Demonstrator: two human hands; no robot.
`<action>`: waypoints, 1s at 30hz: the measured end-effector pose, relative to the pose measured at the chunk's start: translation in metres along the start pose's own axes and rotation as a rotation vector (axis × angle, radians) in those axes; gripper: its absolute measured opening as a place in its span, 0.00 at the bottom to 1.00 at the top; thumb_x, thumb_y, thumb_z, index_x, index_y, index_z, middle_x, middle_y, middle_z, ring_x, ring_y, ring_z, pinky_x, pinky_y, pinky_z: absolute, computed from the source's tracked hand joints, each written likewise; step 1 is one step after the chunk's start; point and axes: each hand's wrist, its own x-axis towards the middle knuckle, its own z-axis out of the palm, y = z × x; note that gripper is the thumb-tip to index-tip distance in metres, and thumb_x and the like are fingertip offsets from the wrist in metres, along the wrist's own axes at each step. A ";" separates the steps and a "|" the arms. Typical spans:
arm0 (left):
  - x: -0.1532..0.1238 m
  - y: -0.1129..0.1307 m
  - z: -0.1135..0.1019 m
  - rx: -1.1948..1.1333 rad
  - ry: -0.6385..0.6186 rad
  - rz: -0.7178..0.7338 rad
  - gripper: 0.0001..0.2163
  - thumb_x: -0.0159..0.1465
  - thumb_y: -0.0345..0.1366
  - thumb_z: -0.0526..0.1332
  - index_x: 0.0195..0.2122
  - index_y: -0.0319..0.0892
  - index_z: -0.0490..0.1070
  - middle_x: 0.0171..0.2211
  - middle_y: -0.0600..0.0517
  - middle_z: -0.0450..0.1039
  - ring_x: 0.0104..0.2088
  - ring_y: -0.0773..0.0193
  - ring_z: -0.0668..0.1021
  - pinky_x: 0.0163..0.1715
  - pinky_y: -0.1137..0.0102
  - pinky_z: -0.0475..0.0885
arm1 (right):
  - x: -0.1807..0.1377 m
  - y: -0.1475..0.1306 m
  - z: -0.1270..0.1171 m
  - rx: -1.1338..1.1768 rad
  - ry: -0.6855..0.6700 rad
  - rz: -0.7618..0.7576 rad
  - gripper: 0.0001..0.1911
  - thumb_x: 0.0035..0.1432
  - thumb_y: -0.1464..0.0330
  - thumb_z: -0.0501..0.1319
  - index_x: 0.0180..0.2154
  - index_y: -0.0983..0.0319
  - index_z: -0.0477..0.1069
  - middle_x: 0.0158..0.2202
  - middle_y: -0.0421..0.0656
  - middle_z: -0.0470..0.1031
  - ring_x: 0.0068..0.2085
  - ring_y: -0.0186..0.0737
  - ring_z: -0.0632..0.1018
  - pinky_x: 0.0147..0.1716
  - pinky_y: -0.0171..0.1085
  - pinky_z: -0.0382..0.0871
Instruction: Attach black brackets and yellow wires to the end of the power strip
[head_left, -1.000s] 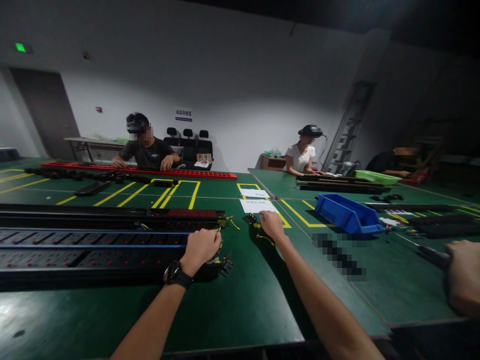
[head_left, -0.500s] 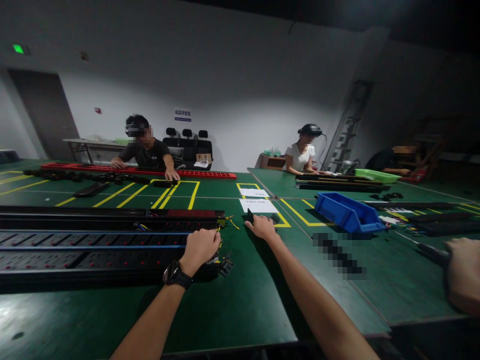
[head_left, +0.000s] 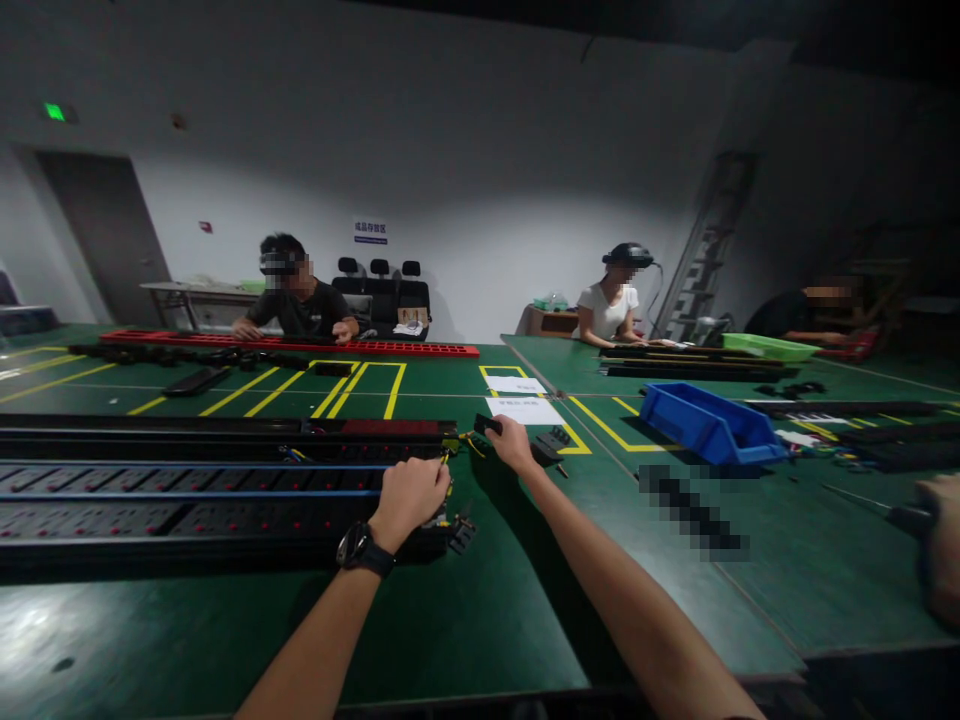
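The green table (head_left: 480, 620), marked out with yellow tape boxes, fills the view. Long black socket rails lie across its nine o'clock side. The nearest of them, the power strip (head_left: 187, 515), ends right in front of the person. A blue bin (head_left: 709, 422) sits at two o'clock and two white sheets (head_left: 529, 408) lie at twelve.

The left hand (head_left: 411, 497), with a watch (head_left: 365, 548) on its wrist, has its fingers curled tight over the strip's open end. Yellow wires (head_left: 469, 441) and a black end piece (head_left: 459, 533) stick out there.

The right hand (head_left: 511, 442) reaches toward twelve o'clock, just short of the sheets. Its fingertips are pressed together, pinching a small black part (head_left: 486, 424) that is lifted off the table. A second black part (head_left: 553, 441) lies just at the hand's three o'clock.

At the far three o'clock edge, another person's hand (head_left: 945, 545) grips a dark tool.

To do this well, I judge the left hand should pin the strip end firmly so it cannot slide. The right hand should hold the part by its edges and bring it back toward six o'clock, clear of the loose wires.

A blue wall sign (head_left: 370, 231) at twelve o'clock carries white characters too small to read. The print on the sheets is just as illegible.
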 end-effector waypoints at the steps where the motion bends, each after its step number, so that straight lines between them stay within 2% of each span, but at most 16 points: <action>1: 0.000 0.000 0.000 -0.003 -0.003 -0.003 0.24 0.73 0.45 0.45 0.39 0.43 0.80 0.41 0.41 0.82 0.42 0.49 0.83 0.44 0.60 0.73 | 0.001 -0.003 0.003 0.025 -0.006 0.004 0.14 0.64 0.69 0.60 0.51 0.61 0.76 0.47 0.47 0.81 0.48 0.45 0.79 0.45 0.35 0.67; 5: 0.000 0.000 0.001 -0.004 0.004 0.001 0.24 0.73 0.44 0.45 0.39 0.43 0.80 0.40 0.41 0.82 0.41 0.49 0.83 0.44 0.60 0.73 | -0.002 -0.012 0.011 0.049 -0.024 -0.008 0.14 0.63 0.71 0.59 0.49 0.61 0.77 0.46 0.47 0.82 0.48 0.45 0.79 0.45 0.35 0.68; 13: -0.001 -0.001 0.003 -0.011 0.007 -0.007 0.23 0.73 0.44 0.46 0.39 0.43 0.80 0.40 0.41 0.82 0.42 0.50 0.83 0.44 0.61 0.73 | -0.007 -0.017 0.008 0.060 -0.045 -0.061 0.14 0.63 0.70 0.59 0.48 0.61 0.78 0.43 0.46 0.82 0.43 0.43 0.80 0.43 0.35 0.69; 21: 0.000 -0.001 0.003 -0.001 -0.004 -0.008 0.23 0.73 0.44 0.45 0.40 0.43 0.80 0.40 0.40 0.82 0.42 0.50 0.83 0.44 0.61 0.73 | -0.010 -0.018 0.016 0.164 -0.079 -0.078 0.14 0.60 0.71 0.60 0.47 0.60 0.78 0.39 0.41 0.83 0.39 0.38 0.81 0.39 0.31 0.69; 27: 0.000 0.000 0.002 0.005 0.007 -0.001 0.23 0.73 0.44 0.45 0.39 0.43 0.80 0.40 0.41 0.82 0.42 0.51 0.83 0.44 0.63 0.73 | -0.014 -0.016 0.014 0.061 0.022 -0.004 0.14 0.64 0.71 0.58 0.48 0.60 0.77 0.43 0.45 0.82 0.45 0.43 0.80 0.44 0.34 0.68; 30: 0.000 0.000 0.002 0.007 0.011 0.003 0.23 0.73 0.44 0.45 0.38 0.43 0.80 0.39 0.41 0.82 0.41 0.50 0.84 0.42 0.61 0.74 | -0.017 -0.019 0.008 -0.013 0.055 -0.019 0.14 0.66 0.70 0.56 0.51 0.60 0.75 0.43 0.46 0.82 0.45 0.44 0.80 0.45 0.36 0.67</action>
